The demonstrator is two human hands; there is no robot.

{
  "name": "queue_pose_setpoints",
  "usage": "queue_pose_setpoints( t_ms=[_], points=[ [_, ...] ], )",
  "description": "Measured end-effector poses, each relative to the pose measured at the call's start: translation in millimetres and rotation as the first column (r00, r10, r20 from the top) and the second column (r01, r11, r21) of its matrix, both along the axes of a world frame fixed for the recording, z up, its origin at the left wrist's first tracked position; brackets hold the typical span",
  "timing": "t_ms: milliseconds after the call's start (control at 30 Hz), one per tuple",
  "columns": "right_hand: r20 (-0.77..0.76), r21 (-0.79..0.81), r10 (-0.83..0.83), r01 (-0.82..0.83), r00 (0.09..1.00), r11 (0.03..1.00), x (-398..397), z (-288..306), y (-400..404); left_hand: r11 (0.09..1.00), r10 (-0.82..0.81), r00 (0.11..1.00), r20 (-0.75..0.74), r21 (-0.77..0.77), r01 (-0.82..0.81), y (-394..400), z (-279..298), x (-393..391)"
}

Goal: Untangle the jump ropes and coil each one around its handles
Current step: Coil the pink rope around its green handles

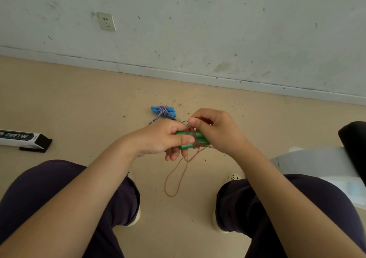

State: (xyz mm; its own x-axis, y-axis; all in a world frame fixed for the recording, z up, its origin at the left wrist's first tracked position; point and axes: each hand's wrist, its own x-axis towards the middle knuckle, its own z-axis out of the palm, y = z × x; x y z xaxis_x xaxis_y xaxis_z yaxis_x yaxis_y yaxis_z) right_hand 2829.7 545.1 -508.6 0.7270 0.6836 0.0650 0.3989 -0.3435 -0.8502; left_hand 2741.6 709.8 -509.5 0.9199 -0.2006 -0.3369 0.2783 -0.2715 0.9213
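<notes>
- Head view: you are sitting and looking down at the floor (99,103), with your knees at 7 and 5 o'clock.
- Your left hand (164,136) is near the middle of the picture. Its fingers curl round the left end of the green handles (185,146), so it is holding them.
- The two green handles lie side by side, going left to right, in the air above the floor.
- Your right hand (215,130) is just to the right, touching the other end of the handles. Its thumb and fingers pinch the brown rope (195,138) at the top of the handles.
- The brown rope goes round the middle of the green handles a few times. A long loop of it hangs down toward 6 o'clock, between your knees.
- The blue jump rope (164,111) lies on the floor just past your hands, toward 12 o'clock. Its striped cord is wound round its blue handles, and a short bit of cord trails to the left.
- A long white box with black ends (23,138) lies on the floor at 9 o'clock, well apart from the ropes.
- A wall socket (106,21) is on the grey wall at 11 o'clock.
- Your pale shoes (231,178) peek out by your knees.
</notes>
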Motion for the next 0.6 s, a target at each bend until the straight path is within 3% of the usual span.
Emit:
queue_pose_setpoints(
  t_ms=[167,267,467,600],
  points=[
    [-0.069,0.077,-0.087,0.092,0.994,0.993,-0.9,-2.9,7.6,0.995,0.091,0.994,0.06,0.023,-0.093,-5.6,-4.7,-0.1],
    [-0.024,0.048,-0.096,0.097,0.995,0.994,-1.1,-3.7,11.4,0.983,0.178,0.98,0.09,0.021,-0.181,-8.9,-5.6,1.0],
    [-0.096,0.037,-0.113,0.117,0.989,0.992,4.8,2.2,4.1,0.991,0.087,0.986,0.145,0.087,-0.101,-6.1,-4.9,0.1],
    [-0.15,-0.014,-0.078,0.077,0.986,0.997,4.1,1.5,3.3,0.985,0.123,0.974,0.188,0.099,-0.144,-4.7,-6.8,0.9]
  ],
)
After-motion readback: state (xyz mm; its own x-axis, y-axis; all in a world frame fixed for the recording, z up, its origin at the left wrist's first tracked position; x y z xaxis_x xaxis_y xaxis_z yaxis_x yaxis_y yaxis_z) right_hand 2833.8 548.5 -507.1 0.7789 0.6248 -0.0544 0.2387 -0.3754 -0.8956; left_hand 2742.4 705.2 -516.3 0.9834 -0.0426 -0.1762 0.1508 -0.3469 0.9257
